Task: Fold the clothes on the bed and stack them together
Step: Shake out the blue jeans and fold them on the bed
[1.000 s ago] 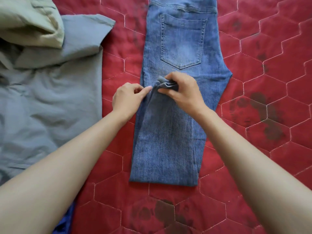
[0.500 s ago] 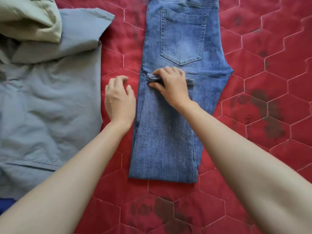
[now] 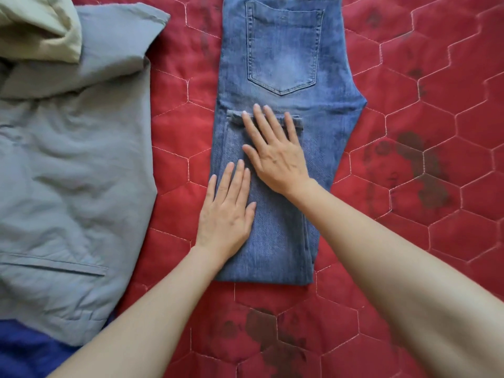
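Blue jeans [image 3: 283, 58] lie lengthwise down the middle of the red quilted bed [image 3: 425, 110], back pocket up, with the legs folded up so the hems sit just below the pocket. My right hand [image 3: 275, 151] lies flat on the folded legs, fingertips on the hem edge. My left hand [image 3: 227, 211] presses flat on the left side of the folded legs, just below the right hand. Both hands have straight fingers and hold nothing.
A grey garment [image 3: 71, 170] is spread out on the left of the bed. A crumpled beige-green garment [image 3: 35, 25] lies on its top corner. Dark blue cloth [image 3: 24, 350] shows at the bottom left. Bare red quilt lies to the right of the jeans.
Both hands pinched the leg hems a second ago and laid them down below the pocket. The left hand moved onto the jeans, and both hands now lie flat on the fold.
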